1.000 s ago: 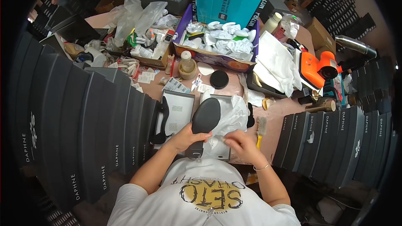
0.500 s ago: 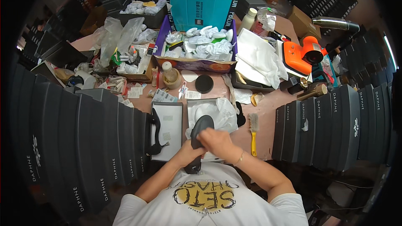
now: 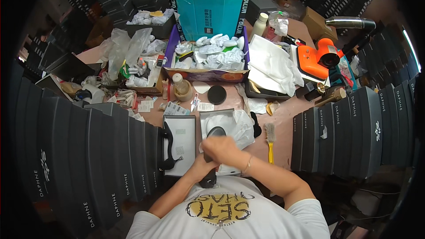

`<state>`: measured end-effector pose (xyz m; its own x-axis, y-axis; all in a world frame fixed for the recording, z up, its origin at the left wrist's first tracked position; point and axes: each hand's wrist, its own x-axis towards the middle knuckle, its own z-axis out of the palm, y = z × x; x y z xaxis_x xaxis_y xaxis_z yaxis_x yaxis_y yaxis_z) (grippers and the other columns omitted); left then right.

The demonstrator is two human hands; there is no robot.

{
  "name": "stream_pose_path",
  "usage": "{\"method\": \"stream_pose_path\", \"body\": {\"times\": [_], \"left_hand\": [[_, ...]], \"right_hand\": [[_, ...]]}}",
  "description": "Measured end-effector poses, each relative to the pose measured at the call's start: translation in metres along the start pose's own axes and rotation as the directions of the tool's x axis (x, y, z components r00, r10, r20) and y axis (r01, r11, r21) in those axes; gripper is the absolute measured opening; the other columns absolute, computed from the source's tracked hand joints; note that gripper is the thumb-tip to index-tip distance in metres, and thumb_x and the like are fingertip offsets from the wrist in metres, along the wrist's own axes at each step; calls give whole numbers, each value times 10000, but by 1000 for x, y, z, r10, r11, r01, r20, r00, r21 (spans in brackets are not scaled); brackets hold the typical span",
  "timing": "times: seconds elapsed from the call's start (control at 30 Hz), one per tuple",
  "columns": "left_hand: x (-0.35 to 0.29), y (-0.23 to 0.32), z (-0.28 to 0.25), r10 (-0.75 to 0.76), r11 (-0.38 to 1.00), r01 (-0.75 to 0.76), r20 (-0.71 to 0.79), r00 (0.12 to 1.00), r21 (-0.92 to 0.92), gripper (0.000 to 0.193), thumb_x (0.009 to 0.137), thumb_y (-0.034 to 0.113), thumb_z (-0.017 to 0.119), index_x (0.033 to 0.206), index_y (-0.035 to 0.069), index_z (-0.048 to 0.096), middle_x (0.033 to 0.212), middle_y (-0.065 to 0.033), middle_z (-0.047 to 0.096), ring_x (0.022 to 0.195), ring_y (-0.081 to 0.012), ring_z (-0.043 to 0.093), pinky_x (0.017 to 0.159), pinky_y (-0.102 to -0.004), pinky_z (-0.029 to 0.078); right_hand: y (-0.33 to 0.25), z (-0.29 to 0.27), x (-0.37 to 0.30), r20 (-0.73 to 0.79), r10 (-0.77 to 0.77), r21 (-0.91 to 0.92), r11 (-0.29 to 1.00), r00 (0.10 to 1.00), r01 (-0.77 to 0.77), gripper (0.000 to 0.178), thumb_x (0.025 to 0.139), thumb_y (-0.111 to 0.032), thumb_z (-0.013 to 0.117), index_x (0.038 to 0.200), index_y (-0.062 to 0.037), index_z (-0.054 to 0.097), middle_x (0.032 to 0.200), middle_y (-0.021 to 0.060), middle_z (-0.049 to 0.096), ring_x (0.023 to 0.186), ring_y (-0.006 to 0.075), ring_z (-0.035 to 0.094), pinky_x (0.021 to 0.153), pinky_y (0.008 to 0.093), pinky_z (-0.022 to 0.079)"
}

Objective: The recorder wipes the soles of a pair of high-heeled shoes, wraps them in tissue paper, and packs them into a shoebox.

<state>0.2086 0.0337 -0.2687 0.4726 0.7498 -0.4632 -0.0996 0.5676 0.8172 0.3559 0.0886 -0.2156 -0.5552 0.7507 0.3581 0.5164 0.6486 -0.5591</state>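
Observation:
In front of my body a black shoe [image 3: 216, 131] is held with its sole turned up, one end pointing away and the other close to my shirt. My left hand [image 3: 201, 167] is wrapped round its middle. Lying across the sole, my right hand [image 3: 223, 149] is closed, and anything inside its fingers is hidden. A second black shoe, with a heel [image 3: 168, 161], lies on its side along the left edge of a shallow white-lined box part [image 3: 186, 126]. Beyond my hands, crumpled white tissue [image 3: 241, 128] fills an open box [image 3: 208, 117].
A yellow-handled brush [image 3: 270, 139] lies to the right. Dark shoeboxes [image 3: 358, 128] stand in rows on both sides. Behind are a round black tin [image 3: 217, 94], a bottle [image 3: 180, 85], a purple carton [image 3: 208, 74] of wrapped bundles, white paper sheets [image 3: 270, 66] and an orange machine [image 3: 316, 57].
My right hand has moved slightly left and now covers more of the sole. My left hand keeps its hold on the shoe. The whole view has shifted a little.

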Motion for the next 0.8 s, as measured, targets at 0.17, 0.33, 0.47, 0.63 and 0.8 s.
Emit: {"method": "stream_pose_path", "body": {"times": [0.17,0.33,0.47,0.63,0.8], "left_hand": [[-6,13,4,14,987,-21,-42,999,-157,86,815,76,631,823,11,576,691,-39,569,606,-113,551,576,-253,459],[-6,16,8,-10,985,12,17,1000,-174,94,824,79,627,842,11,565,719,-45,567,627,-127,555,585,-266,462],[-6,16,5,9,985,-5,20,1000,-172,97,823,82,625,855,9,568,726,-53,568,636,-136,556,597,-275,463],[-7,17,6,-1,989,3,17,1000,-147,128,827,113,637,875,9,579,737,-42,576,642,-125,554,604,-270,464],[-7,10,2,-17,990,21,25,1000,-138,185,822,143,665,928,14,585,761,-41,588,659,-117,563,613,-260,472]], "right_hand": [[4,2,-23,-36,103,-20,994,994,-104,201,827,-236,643,769,-86,522,638,98,537,580,309,585,487,393,454],[41,1,-15,-237,165,-99,976,957,-193,169,809,-201,643,770,-104,510,645,53,532,558,237,585,474,358,461],[2,-10,-34,-28,-29,-31,999,999,29,168,826,-204,630,778,-97,508,644,68,525,571,259,591,491,373,465],[26,1,-6,-159,63,-37,997,985,-69,128,810,-178,607,781,-102,509,630,52,523,563,244,598,482,364,462],[-12,-1,-19,93,-77,-40,996,993,81,107,814,-177,571,789,-87,519,669,82,564,581,272,611,487,385,473]]}}
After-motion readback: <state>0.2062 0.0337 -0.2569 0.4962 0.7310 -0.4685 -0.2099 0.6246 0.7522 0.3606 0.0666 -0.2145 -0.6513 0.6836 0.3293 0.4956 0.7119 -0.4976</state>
